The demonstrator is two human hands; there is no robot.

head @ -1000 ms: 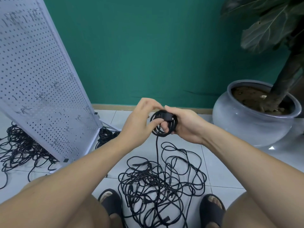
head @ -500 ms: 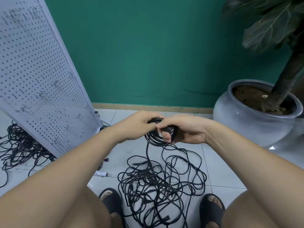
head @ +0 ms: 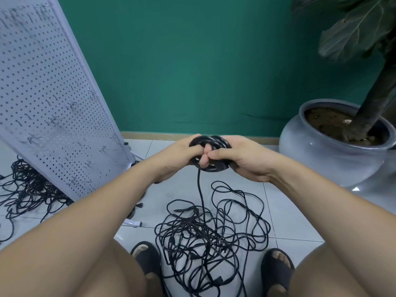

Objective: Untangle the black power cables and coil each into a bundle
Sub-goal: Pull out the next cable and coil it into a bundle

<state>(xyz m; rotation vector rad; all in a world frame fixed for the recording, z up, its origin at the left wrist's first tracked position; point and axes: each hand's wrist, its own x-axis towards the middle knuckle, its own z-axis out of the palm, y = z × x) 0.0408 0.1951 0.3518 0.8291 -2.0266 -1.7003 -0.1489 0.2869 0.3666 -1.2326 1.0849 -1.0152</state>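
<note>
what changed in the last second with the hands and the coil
The left hand shifted from holding the cable coil's upper edge to gripping its left side, thumbs now meeting over the middle. The right hand kept its grip, a strand still hangs to the floor tangle.

Left hand (head: 180,153) and right hand (head: 242,158) held forward, close together, fingers curled round cable coil (head: 216,139)

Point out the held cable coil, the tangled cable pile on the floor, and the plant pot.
cable coil (head: 215,139): head view, upper arc of loops.
tangled cable pile (head: 194,229): head view, dense middle.
plant pot (head: 321,161): head view, outer wall.
</note>
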